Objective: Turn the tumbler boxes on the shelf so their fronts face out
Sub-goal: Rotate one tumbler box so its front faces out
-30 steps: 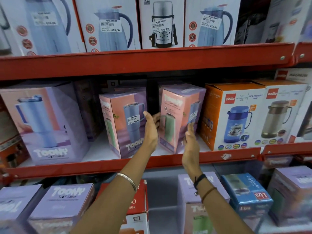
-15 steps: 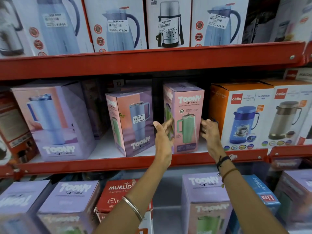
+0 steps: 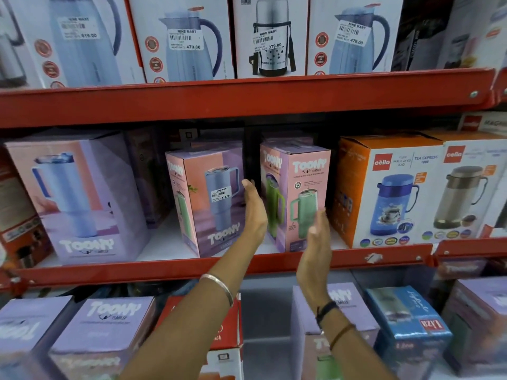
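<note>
standing on middle shelf [image 3: 247, 267], pink tumbler box [image 3: 301, 198] between both hands. left hand [image 3: 253, 212] flat, fingers together, beside left face; right hand [image 3: 318, 237] open, not gripping. carton probably light, stiff; hold by opposite side walls.

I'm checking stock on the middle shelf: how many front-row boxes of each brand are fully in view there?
Toony tumbler boxes: 3, a large one, one with a price sticker, one with a green tumbler
Cello jug boxes: 2, blue jug, grey jug
Total: 5
</note>
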Demonstrator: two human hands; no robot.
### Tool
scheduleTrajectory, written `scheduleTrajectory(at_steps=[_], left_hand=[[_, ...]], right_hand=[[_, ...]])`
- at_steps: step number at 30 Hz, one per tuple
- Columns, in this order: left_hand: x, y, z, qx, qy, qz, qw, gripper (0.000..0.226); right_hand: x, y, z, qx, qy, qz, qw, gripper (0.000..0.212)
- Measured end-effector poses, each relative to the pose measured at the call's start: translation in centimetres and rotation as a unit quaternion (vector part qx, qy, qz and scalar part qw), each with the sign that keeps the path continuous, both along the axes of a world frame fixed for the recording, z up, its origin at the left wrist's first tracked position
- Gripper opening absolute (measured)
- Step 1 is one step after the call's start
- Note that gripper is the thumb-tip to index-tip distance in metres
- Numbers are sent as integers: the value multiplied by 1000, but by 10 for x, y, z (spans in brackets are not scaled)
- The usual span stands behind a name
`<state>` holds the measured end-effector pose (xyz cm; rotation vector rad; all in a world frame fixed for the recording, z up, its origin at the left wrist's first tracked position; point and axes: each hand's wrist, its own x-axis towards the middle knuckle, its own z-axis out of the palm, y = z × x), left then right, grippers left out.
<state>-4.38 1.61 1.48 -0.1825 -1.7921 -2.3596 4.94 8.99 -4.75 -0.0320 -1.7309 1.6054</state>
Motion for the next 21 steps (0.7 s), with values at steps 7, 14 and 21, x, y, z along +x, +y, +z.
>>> scheduleTrajectory(at_steps=[7, 14, 21], left_hand=[[-23, 1, -6, 16, -12, -35, 999, 77], [-4, -7, -11, -30, 13, -6, 999, 78], [20, -13, -23, 4, 46, -14, 999, 84]], right_hand=[[-8, -8, 2, -11, -8, 43, 999, 57], [-32, 43, 19, -167, -1, 134, 977, 42], [-52, 75, 24, -139, -65, 191, 970, 64]])
